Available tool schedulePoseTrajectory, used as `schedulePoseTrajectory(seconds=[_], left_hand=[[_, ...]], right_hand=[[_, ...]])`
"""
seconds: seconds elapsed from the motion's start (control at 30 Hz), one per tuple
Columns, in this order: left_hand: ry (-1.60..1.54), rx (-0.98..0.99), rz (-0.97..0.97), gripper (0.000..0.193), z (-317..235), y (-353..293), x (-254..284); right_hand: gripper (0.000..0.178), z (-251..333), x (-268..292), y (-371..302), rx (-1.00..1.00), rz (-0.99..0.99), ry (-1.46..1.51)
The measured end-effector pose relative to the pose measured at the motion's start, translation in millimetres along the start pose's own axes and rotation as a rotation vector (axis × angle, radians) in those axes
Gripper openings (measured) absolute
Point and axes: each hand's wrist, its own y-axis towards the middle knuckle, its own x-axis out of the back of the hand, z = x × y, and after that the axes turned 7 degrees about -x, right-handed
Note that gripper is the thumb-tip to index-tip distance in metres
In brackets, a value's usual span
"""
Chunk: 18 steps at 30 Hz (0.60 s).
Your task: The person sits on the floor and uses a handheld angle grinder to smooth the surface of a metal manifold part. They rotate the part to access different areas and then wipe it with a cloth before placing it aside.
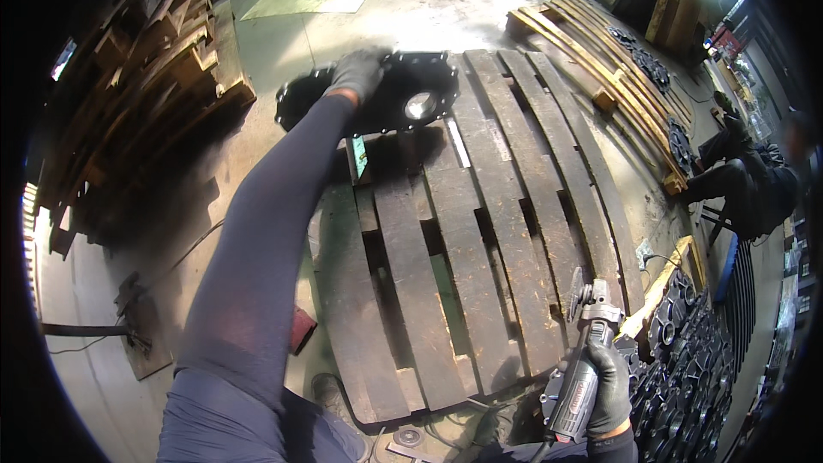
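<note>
My left hand [356,73], in a dark glove, reaches far forward and grips a black metal plate [403,94] with a round centre hole and bolt holes along its rim. The plate rests at the far end of a worn wooden pallet [480,240]. Low on the right, my gloved right hand [610,386] holds an angle grinder [583,351] by its body. The grinder's disc points up, over the pallet's near right corner.
Stacked pallets [146,60] stand at the left. Another pallet [600,60] with black metal parts lies at the back right. A heap of black castings [686,351] sits at the right. A person in dark clothes [746,180] crouches at the far right. Cables trail across the concrete floor [94,377].
</note>
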Motion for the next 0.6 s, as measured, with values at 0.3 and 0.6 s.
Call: schedulePoseTrajectory(seconds=[0.3, 0.6], left_hand=[[0.024, 0.235, 0.249, 0.071, 65, -89, -82], [-0.138, 0.176, 0.315, 0.066, -6, -190, -97]], right_hand=[[0.049, -9, 0, 7, -0.015, 0.04, -0.115], [0.042, -3, -5, -15, 0.051, 0.051, -0.13]])
